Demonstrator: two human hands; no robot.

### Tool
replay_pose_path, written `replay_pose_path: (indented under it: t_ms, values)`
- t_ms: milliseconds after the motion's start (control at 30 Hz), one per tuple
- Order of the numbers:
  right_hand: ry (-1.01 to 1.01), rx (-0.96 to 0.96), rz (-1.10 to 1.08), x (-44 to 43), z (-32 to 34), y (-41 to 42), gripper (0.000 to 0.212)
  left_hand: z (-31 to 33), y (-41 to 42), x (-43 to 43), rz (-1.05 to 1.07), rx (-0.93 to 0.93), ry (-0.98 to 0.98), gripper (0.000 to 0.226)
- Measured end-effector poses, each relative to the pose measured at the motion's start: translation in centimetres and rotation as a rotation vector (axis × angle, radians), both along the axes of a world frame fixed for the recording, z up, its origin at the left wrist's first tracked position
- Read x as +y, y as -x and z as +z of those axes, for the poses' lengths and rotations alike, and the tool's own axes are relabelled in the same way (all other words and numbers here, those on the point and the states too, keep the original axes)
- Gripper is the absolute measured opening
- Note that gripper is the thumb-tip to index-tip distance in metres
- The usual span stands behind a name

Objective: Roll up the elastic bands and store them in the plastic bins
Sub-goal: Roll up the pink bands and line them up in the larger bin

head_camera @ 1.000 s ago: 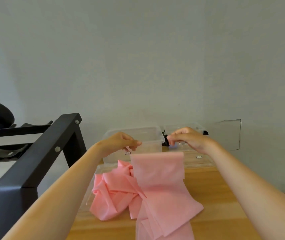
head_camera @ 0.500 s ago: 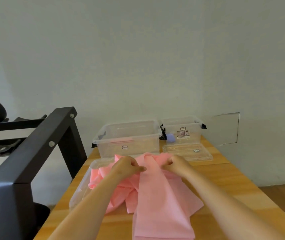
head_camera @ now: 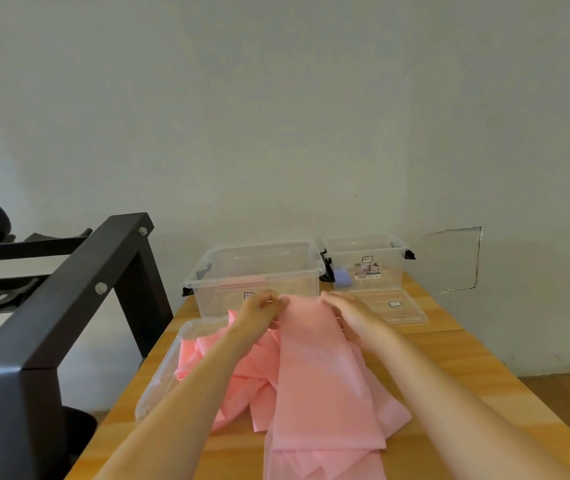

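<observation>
A long pink elastic band [head_camera: 321, 382] lies flat along the wooden table [head_camera: 467, 382], running toward me over a crumpled heap of pink band [head_camera: 235, 372]. My left hand [head_camera: 259, 311] pinches the band's far left corner. My right hand [head_camera: 352, 315] grips its far right corner. Behind them stands a large clear plastic bin [head_camera: 255, 275] with something pink inside. A smaller clear bin [head_camera: 366, 261] to its right holds a pale purple thing [head_camera: 342, 277].
A clear lid [head_camera: 394, 306] lies in front of the small bin. Another clear lid [head_camera: 169, 372] sits under the pink heap at the table's left edge. A black metal frame [head_camera: 69, 317] stands close on the left. A wall rises behind the bins.
Both hands came down from in front of the bins to the table, laying the held end of the band flat. The hands moved closer together.
</observation>
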State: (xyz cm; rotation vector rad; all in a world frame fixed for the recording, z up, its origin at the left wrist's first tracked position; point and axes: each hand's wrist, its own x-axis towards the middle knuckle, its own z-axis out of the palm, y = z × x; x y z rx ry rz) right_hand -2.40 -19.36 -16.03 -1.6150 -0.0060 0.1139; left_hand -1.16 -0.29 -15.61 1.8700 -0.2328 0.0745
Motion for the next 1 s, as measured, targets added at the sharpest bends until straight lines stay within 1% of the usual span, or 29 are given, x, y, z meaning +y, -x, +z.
replay_pose_path:
  t_ms: [33, 67, 133, 267, 433, 600, 733, 900, 1000]
  values:
    - [-0.079, 0.021, 0.025, 0.1, 0.4, 0.1, 0.026, 0.5, 0.2, -0.2, -0.032, 0.043, 0.123, 0.024]
    - [-0.125, 0.022, 0.042, 0.2, 0.6, 0.2, 0.026, 0.8, 0.4, -0.4, -0.064, 0.081, 0.203, 0.022]
    - [-0.150, -0.010, 0.065, 0.2, 0.8, 0.5, 0.022, 1.1, 0.8, -0.4, -0.112, 0.125, 0.261, 0.020]
    - [-0.106, -0.064, 0.076, -0.3, 0.7, 1.2, 0.017, 1.1, 1.2, 0.0, -0.155, 0.173, 0.312, 0.019]
    - [-0.040, -0.054, 0.061, -0.1, 0.3, 1.4, 0.006, 0.9, 1.8, 0.0, -0.197, 0.159, 0.213, 0.021]
    - [-0.040, -0.038, 0.013, 0.7, 0.3, 1.8, 0.016, 0.6, 2.2, -0.6, -0.269, 0.074, 0.101, 0.023]
    - [0.004, -0.126, -0.079, 0.8, 0.4, 1.9, 0.023, 0.4, 2.0, -0.9, -0.238, 0.017, -0.008, 0.013]
    - [0.057, -0.230, -0.148, 0.9, 0.7, 1.5, 0.013, 0.4, 1.8, -1.1, -0.197, -0.040, -0.060, 0.016]
    - [0.108, -0.282, -0.159, 0.6, 0.7, 1.4, 0.015, 0.5, 1.8, -0.8, -0.167, -0.065, -0.060, 0.016]
